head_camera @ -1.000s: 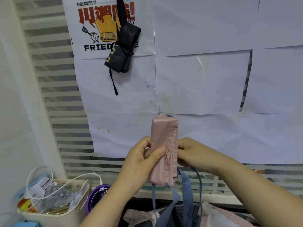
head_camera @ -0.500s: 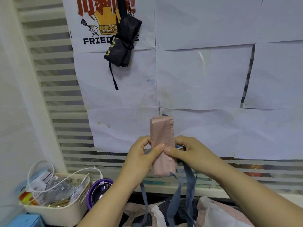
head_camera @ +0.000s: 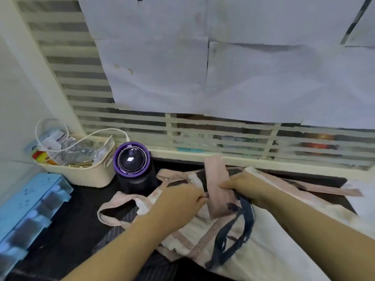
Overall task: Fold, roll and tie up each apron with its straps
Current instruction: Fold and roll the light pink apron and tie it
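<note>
A folded, rolled pink apron (head_camera: 216,185) stands tilted just above a heap of aprons on the dark counter. My left hand (head_camera: 180,197) grips its left side near the bottom. From the right, my right hand (head_camera: 241,184) pinches the roll across its middle. Its dark blue straps (head_camera: 243,218) hang loose in loops below the roll, over a cream apron (head_camera: 269,246) with pink dotted trim. Another pink dotted apron (head_camera: 146,199) lies spread under my left hand.
A cream basket (head_camera: 89,175) of packets and a white cable stands at the back left. Beside it sits a purple-rimmed black cylinder (head_camera: 132,159). A light blue box (head_camera: 30,207) lies at the left edge. The slatted window and taped paper sheets (head_camera: 203,67) rise behind the counter.
The pink roll came down from chest height in front of the wall to just over the apron heap. The view tilted downward, and the black apron hanging on the wall left the frame.
</note>
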`<state>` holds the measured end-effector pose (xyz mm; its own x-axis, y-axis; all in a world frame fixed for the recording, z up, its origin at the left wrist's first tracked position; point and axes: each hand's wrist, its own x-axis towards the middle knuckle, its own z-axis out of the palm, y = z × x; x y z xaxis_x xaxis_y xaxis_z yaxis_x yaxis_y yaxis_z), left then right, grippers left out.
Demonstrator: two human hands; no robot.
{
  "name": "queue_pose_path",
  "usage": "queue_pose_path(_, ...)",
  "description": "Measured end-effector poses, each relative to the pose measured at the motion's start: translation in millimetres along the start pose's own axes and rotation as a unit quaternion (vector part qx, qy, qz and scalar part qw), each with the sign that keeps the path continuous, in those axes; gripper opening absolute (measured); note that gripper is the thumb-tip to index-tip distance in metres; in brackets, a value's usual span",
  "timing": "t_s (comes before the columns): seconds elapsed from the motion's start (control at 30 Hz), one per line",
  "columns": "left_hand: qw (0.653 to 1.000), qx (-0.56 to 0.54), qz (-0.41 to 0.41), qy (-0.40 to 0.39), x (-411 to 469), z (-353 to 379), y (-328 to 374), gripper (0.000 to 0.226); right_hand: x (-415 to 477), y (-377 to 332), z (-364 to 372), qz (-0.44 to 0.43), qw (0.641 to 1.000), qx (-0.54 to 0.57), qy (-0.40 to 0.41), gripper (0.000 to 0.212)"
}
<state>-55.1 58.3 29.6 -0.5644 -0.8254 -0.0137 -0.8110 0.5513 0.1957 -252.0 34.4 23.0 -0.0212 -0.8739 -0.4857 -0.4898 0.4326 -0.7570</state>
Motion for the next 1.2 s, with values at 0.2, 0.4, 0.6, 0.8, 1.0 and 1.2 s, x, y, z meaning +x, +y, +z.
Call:
queue_pose_path(0.2,0.951,-0.275,-0.003,-0.145,-9,51,-7,0.036,20,71,55,0.068,0.979,-0.14,-0.134,0.026)
queue_pose_path(0.4,0.8,-0.543,-0.183,-0.177,-4,117,-1,0.021,27,102,86,0.022,0.964,-0.227,-0.138,0.033)
queue_pose_path(0.6,0.71,-0.636,-0.231,-0.193,3,135,-2,0.036,10,104,61,-0.022,0.961,-0.267,-0.061,0.042)
queue_pose_path(0.8,0.815,-0.53,-0.084,-0.218,7,129,-2,0.051,-20,46,38,-0.111,0.901,-0.385,-0.168,0.029)
queue_pose_path(1.0,0.833,-0.502,-0.112,-0.201,-5,142,-8,0.023,-27,-5,63,-0.198,0.94,-0.115,-0.253,0.02)
queue_pose_path(1.2,0.804,-0.527,-0.155,-0.229,0,134,-1,0.03,26,56,36,-0.137,0.957,-0.224,-0.126,0.041)
